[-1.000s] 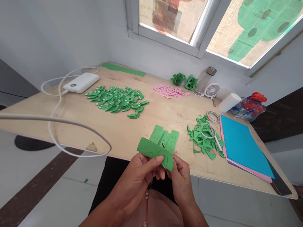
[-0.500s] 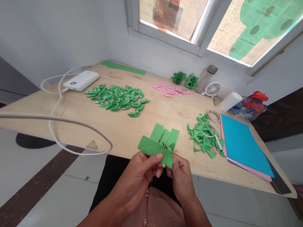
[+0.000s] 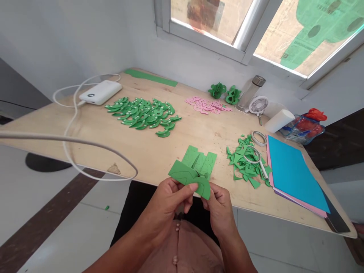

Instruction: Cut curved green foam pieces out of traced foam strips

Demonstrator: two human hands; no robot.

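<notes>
Green paper strip with drawn curves (image 3: 181, 173) spans both hands' far side; I see the left hand (image 3: 172, 199) pinching it, the right hand (image 3: 221, 204) curled at its right end, grip unclear.

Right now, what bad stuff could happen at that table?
The green paper held in the left fingers might crease if squeezed hard. The white cable loops near the edge of the table, so a snag might tug the power bank. Loose green scraps could get scattered.
</notes>
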